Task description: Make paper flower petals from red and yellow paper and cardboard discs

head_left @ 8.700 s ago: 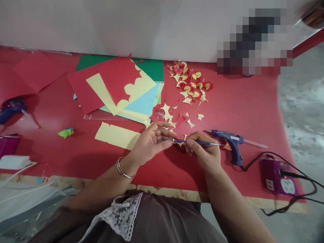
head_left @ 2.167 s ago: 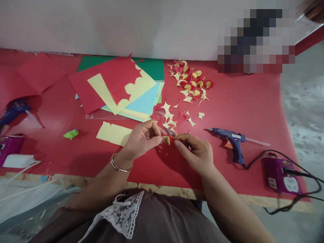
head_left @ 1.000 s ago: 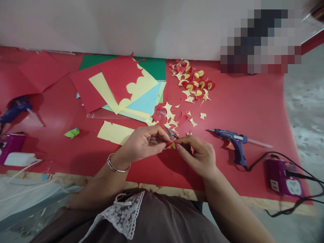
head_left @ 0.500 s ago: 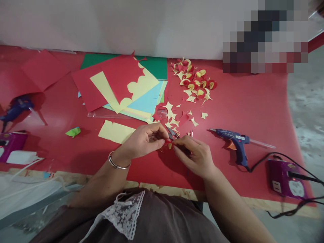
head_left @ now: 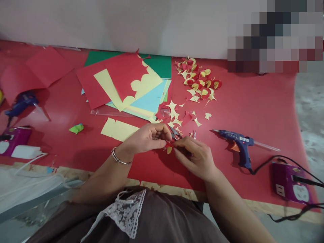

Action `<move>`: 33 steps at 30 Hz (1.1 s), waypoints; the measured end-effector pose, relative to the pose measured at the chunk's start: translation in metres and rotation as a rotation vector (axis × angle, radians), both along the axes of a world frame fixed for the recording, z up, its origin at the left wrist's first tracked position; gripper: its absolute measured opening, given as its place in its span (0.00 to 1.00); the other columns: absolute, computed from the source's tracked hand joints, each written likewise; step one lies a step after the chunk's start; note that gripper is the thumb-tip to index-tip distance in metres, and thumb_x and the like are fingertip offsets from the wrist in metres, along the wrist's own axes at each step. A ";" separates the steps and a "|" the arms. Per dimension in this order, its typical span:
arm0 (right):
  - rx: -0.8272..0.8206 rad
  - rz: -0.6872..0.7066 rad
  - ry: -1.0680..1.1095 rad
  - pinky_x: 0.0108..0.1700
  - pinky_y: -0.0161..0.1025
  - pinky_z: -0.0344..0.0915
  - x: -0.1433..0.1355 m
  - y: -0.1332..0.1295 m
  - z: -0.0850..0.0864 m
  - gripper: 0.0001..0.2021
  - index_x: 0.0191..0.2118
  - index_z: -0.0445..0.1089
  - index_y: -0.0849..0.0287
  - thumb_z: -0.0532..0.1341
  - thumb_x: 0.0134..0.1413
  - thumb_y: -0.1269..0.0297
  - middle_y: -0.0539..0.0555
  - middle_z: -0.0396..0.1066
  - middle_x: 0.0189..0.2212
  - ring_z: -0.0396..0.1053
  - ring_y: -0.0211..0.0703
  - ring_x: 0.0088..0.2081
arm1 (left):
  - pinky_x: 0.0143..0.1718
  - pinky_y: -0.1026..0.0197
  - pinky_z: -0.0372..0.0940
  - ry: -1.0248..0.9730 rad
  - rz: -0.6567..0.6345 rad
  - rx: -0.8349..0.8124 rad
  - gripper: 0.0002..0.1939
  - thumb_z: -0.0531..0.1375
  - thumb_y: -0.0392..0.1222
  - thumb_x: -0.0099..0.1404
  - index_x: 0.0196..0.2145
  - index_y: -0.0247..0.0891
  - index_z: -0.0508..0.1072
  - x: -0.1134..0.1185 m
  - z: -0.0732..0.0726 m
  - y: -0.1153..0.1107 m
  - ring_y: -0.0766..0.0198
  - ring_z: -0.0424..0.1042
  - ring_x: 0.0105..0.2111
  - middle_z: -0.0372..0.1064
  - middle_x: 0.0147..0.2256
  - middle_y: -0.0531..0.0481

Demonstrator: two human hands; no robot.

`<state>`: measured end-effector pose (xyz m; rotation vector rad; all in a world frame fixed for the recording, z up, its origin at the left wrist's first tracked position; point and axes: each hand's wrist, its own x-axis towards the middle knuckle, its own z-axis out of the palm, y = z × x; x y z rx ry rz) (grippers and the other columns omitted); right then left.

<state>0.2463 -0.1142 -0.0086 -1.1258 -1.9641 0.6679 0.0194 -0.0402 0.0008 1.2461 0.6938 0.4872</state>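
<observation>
Between my fingertips is a small red and yellow paper flower piece [head_left: 169, 150], partly hidden by the fingers. My left hand [head_left: 152, 136] is closed in a pinch on its left side. From the other side my right hand [head_left: 196, 156] pinches it too, thumb and index finger together. Just beyond the fingertips lie scissors [head_left: 175, 132], half covered by the hands. Yellow paper scraps [head_left: 173, 113] with curved edges are scattered past them. A pale yellow paper strip [head_left: 118, 129] lies beside my left hand.
Glue guns lie on the red table, one at right [head_left: 238, 143], one at far left [head_left: 24, 103]. Purple power strips stand at right [head_left: 288, 184] and left [head_left: 19, 140]. Red and yellow paper pieces [head_left: 199, 81] are heaped behind. Coloured sheets [head_left: 93, 89] form a stack; a green scrap [head_left: 76, 128] lies left.
The camera view has shifted slightly, so the table's things appear a little farther right. Both hands keep their pinch on the paper piece, whose yellow part has turned slightly.
</observation>
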 end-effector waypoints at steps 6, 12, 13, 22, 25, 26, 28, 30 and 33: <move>0.015 0.056 0.003 0.30 0.33 0.68 -0.002 -0.001 0.001 0.05 0.41 0.73 0.56 0.63 0.68 0.73 0.52 0.76 0.31 0.72 0.37 0.27 | 0.34 0.64 0.69 0.070 -0.083 -0.044 0.08 0.69 0.34 0.60 0.38 0.36 0.77 -0.007 0.003 0.003 0.66 0.74 0.33 0.74 0.35 0.49; 0.000 0.079 0.010 0.32 0.33 0.69 -0.002 -0.002 0.001 0.05 0.42 0.72 0.55 0.63 0.68 0.73 0.51 0.75 0.32 0.73 0.37 0.29 | 0.35 0.65 0.69 0.020 -0.087 -0.097 0.07 0.70 0.35 0.61 0.37 0.36 0.77 -0.006 0.002 0.004 0.67 0.74 0.32 0.73 0.33 0.50; 0.001 0.077 0.013 0.33 0.34 0.70 -0.002 -0.002 0.001 0.05 0.42 0.72 0.55 0.62 0.68 0.73 0.52 0.75 0.33 0.74 0.37 0.30 | 0.35 0.66 0.68 0.003 -0.075 -0.099 0.08 0.70 0.34 0.60 0.38 0.36 0.77 -0.005 0.001 0.004 0.67 0.74 0.33 0.73 0.34 0.51; 0.025 0.118 0.014 0.37 0.37 0.76 -0.003 -0.004 0.000 0.09 0.49 0.73 0.53 0.62 0.68 0.72 0.53 0.79 0.38 0.79 0.41 0.36 | 0.35 0.65 0.69 -0.002 -0.165 -0.156 0.14 0.72 0.34 0.59 0.42 0.36 0.76 -0.006 -0.001 0.007 0.66 0.76 0.34 0.76 0.33 0.51; 0.047 0.164 -0.004 0.39 0.37 0.77 -0.003 -0.004 -0.002 0.13 0.55 0.73 0.53 0.62 0.68 0.73 0.55 0.79 0.41 0.80 0.42 0.39 | 0.36 0.65 0.70 -0.003 -0.212 -0.152 0.15 0.70 0.31 0.58 0.43 0.37 0.75 -0.007 -0.002 0.008 0.66 0.78 0.35 0.76 0.34 0.51; 0.043 0.176 -0.013 0.39 0.37 0.77 -0.002 -0.004 -0.002 0.14 0.55 0.73 0.53 0.62 0.68 0.73 0.55 0.79 0.41 0.80 0.42 0.39 | 0.36 0.65 0.70 -0.003 -0.221 -0.148 0.15 0.69 0.30 0.58 0.43 0.38 0.75 -0.007 -0.003 0.008 0.66 0.78 0.34 0.76 0.34 0.51; 0.031 0.184 -0.027 0.39 0.38 0.77 -0.002 -0.005 -0.002 0.13 0.55 0.73 0.53 0.62 0.69 0.72 0.55 0.79 0.40 0.80 0.43 0.38 | 0.35 0.65 0.70 -0.006 -0.230 -0.144 0.16 0.68 0.29 0.58 0.43 0.38 0.74 -0.008 -0.004 0.008 0.66 0.78 0.33 0.76 0.33 0.52; 0.023 0.187 -0.033 0.37 0.38 0.77 -0.002 -0.005 -0.002 0.12 0.54 0.74 0.53 0.62 0.69 0.72 0.55 0.79 0.40 0.80 0.42 0.37 | 0.35 0.65 0.70 -0.004 -0.238 -0.153 0.16 0.67 0.29 0.59 0.44 0.38 0.73 -0.007 -0.004 0.008 0.66 0.78 0.32 0.76 0.33 0.52; 0.016 0.189 -0.028 0.37 0.38 0.76 -0.002 -0.005 -0.002 0.12 0.53 0.73 0.53 0.61 0.69 0.73 0.54 0.79 0.39 0.80 0.42 0.37 | 0.32 0.65 0.69 0.022 -0.249 -0.178 0.15 0.66 0.31 0.60 0.45 0.38 0.72 -0.006 -0.003 0.008 0.66 0.77 0.30 0.77 0.33 0.51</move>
